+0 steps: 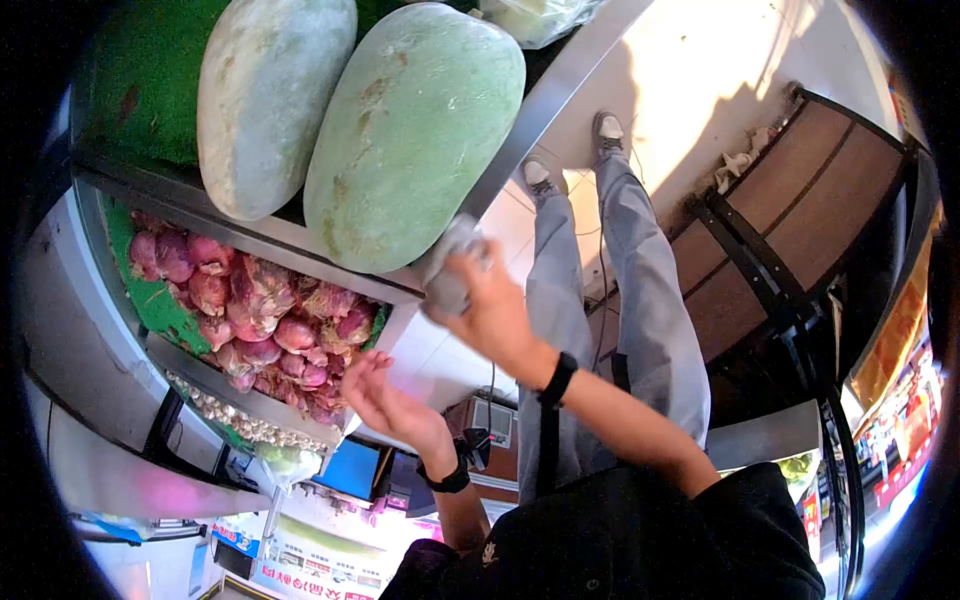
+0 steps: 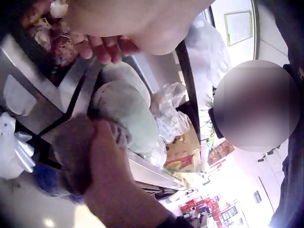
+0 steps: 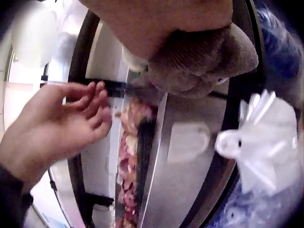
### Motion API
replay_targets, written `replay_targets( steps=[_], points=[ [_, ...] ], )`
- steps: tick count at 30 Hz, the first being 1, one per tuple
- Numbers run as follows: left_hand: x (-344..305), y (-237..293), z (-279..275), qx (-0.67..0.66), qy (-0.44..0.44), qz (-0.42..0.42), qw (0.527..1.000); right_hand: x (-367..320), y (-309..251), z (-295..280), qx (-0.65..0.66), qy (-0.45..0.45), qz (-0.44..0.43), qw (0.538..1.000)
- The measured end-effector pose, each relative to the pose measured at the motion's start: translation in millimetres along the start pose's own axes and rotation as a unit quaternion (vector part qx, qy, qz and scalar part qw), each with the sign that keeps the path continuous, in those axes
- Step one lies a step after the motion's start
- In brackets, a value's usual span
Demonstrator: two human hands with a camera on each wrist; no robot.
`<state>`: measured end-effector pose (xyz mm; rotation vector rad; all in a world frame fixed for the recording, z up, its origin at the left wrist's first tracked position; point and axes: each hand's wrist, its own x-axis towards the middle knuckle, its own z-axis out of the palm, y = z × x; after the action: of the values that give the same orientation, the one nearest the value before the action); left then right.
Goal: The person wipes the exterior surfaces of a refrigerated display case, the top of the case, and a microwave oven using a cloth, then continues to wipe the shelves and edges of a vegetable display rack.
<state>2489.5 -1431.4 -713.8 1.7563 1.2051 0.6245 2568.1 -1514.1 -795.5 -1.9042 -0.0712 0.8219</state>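
My right hand [image 1: 497, 315] grips a crumpled grey-brown cloth [image 3: 199, 64], ribbed in texture, bunched in its fingers. In the head view the cloth is blurred and overlaps the lower right end of a big pale-green winter melon [image 1: 415, 140]. A second, whiter winter melon [image 1: 272, 105] lies beside it on the stand. My left hand [image 1: 392, 402] holds nothing; its fingers are loosely bent, near the corner of a bin of red onions [image 1: 255, 295]. In the right wrist view that left hand hangs palm showing, apart from the cloth.
Metal rails [image 1: 300, 250] frame the onion bin and the melon stand. Garlic [image 1: 240, 415] fills a section below the onions. A white plastic bag [image 3: 261, 142] hangs by the stand's side. Behind the melons, the left wrist view shows a cardboard box [image 2: 185, 147].
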Motion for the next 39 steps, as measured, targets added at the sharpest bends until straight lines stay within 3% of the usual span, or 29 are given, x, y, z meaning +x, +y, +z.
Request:
replay_targets(
  steps=[1, 3, 5, 8, 10, 14, 18, 20, 23, 25, 26, 27, 29, 33, 36, 39],
  points=[
    [-1, -1, 0, 0.033, -0.005, -0.061, 0.998, -12, -2, 10, -0.015, -0.050, -0.015, 0.999],
    [-5, -13, -1, 0.040, -0.036, -0.068, 0.996, -21, -7, 19, 0.001, -0.106, -0.033, 0.994],
    [-9, -19, 5, 0.037, -0.055, -0.095, 0.993, -17, -9, 14, -0.012, -0.087, -0.053, 0.995],
    [-16, -20, 10, 0.055, -0.117, -0.093, 0.987, -12, -12, -8, -0.039, -0.143, -0.075, 0.986],
    [-21, -21, 10, 0.088, -0.170, -0.097, 0.977, -12, -18, -18, -0.033, -0.224, -0.069, 0.971],
    [-28, -21, -8, -0.029, -0.145, -0.120, 0.982, -24, -39, -23, -0.033, -0.307, -0.148, 0.940],
    [-10, -7, -29, -0.021, -0.148, -0.082, 0.985, -19, -56, -27, 0.016, -0.391, -0.137, 0.910],
    [8, -2, -35, -0.031, -0.105, -0.121, 0.987, -14, -58, -33, 0.186, -0.408, -0.106, 0.887],
    [31, 6, -24, -0.092, -0.008, -0.165, 0.982, -7, -49, -47, 0.276, -0.433, -0.078, 0.854],
    [40, 12, -11, 0.089, 0.044, 0.009, 0.995, -2, -49, -66, 0.249, -0.434, -0.065, 0.863],
    [43, 7, -5, 0.112, 0.042, 0.091, 0.989, -1, -39, -73, 0.239, -0.418, -0.044, 0.876],
    [50, 4, 5, 0.111, 0.048, 0.088, 0.989, -1, -27, -80, 0.228, -0.400, -0.023, 0.888],
    [64, -2, 29, 0.335, -0.047, 0.221, 0.914, 0, -8, -99, 0.216, -0.353, 0.010, 0.910],
    [60, -21, 46, 0.353, -0.056, 0.199, 0.913, -6, 11, -132, 0.163, -0.237, 0.067, 0.955],
    [64, -19, 44, 0.346, -0.090, 0.166, 0.919, -12, 26, -147, 0.157, -0.209, 0.092, 0.961],
    [91, -12, 54, 0.356, -0.059, 0.172, 0.917, -11, 33, -147, 0.169, -0.199, 0.086, 0.962]
  ],
)
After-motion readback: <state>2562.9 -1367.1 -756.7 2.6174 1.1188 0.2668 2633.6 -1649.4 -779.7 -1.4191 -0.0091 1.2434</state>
